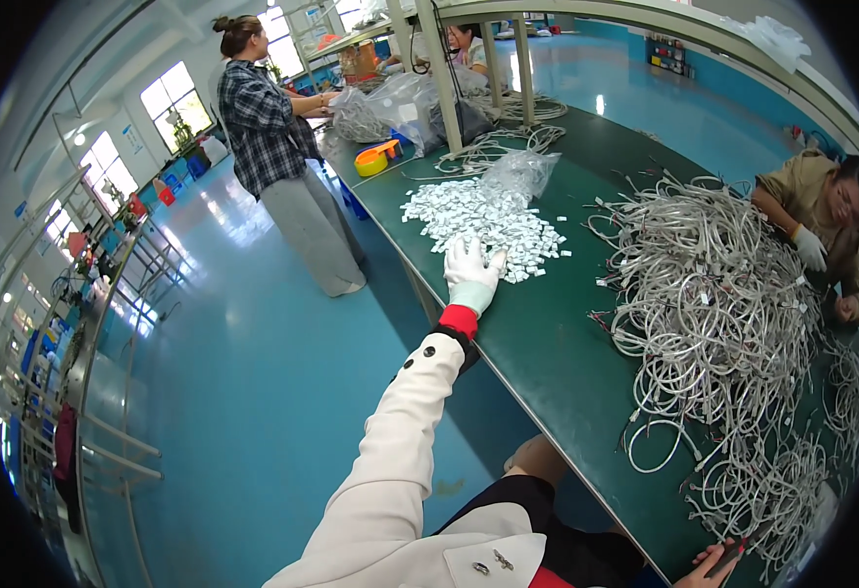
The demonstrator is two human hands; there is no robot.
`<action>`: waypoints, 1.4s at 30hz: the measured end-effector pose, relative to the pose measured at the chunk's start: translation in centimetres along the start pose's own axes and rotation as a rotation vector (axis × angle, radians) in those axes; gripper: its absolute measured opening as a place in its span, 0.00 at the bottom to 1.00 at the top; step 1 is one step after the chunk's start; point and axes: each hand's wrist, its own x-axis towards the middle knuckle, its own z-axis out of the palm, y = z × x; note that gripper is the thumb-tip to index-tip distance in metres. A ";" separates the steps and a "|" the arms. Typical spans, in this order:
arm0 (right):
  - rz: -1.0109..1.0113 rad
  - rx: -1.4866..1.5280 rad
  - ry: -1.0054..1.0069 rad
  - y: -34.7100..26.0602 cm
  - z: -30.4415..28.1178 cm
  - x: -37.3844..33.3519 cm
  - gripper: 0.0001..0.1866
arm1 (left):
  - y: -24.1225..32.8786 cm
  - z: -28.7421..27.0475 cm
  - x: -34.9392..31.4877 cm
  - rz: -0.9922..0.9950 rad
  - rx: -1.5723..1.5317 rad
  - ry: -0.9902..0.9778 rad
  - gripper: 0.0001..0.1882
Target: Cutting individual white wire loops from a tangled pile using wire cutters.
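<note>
My left hand (472, 274), in a white glove, reaches across the green table to the near edge of a heap of small white plastic pieces (493, 218). Its fingers are spread and rest on or just over them; nothing shows in its grip. At the lower right, my bare right hand (711, 565) is closed around a slim red-and-dark hand tool (728, 557), partly cut off by the lower edge. Beside that hand lies a large tangle of grey cables (713, 304), with thin coloured wire ends showing.
A clear plastic bag (522, 174) lies against the heap. Beyond are a yellow-orange scoop (377, 157) and more bagged cables. A table post (442, 78) rises there. One co-worker (270, 147) stands at the far left; another (821, 216) handles cables across the table.
</note>
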 end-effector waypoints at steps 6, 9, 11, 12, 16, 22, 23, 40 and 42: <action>0.015 0.035 0.005 0.3 0.0 -0.1 0.26 | 0.3 0.2 -0.1 0.008 -0.002 0.030 0.29; 0.039 0.052 0.000 0.4 0.0 -0.2 0.27 | 0.0 0.2 -0.2 0.005 -0.011 0.066 0.29; 0.033 0.044 -0.008 0.2 0.0 -0.3 0.27 | -0.1 0.0 -0.1 -0.001 0.039 0.014 0.30; 0.034 0.029 -0.017 0.1 -0.1 -0.3 0.27 | -0.1 -0.2 -0.1 -0.004 0.063 -0.012 0.31; -0.002 -0.016 -0.041 0.0 -0.2 -0.3 0.28 | -0.1 -1.0 0.1 0.024 0.064 0.040 0.30; -0.041 -0.061 -0.051 0.1 -0.5 -0.4 0.28 | 1.5 -2.5 0.2 0.033 0.146 0.177 0.27; -0.046 -0.061 -0.038 0.3 -0.6 -0.5 0.27 | 1.7 -2.8 0.1 -0.008 0.143 0.143 0.27; 0.152 0.125 -0.035 5.3 0.2 0.2 0.17 | -9.8 -2.7 2.3 -0.561 -0.793 0.337 0.27; 0.141 0.100 -0.033 5.8 -0.2 0.2 0.18 | -9.4 -3.8 2.6 -0.530 -0.377 0.093 0.32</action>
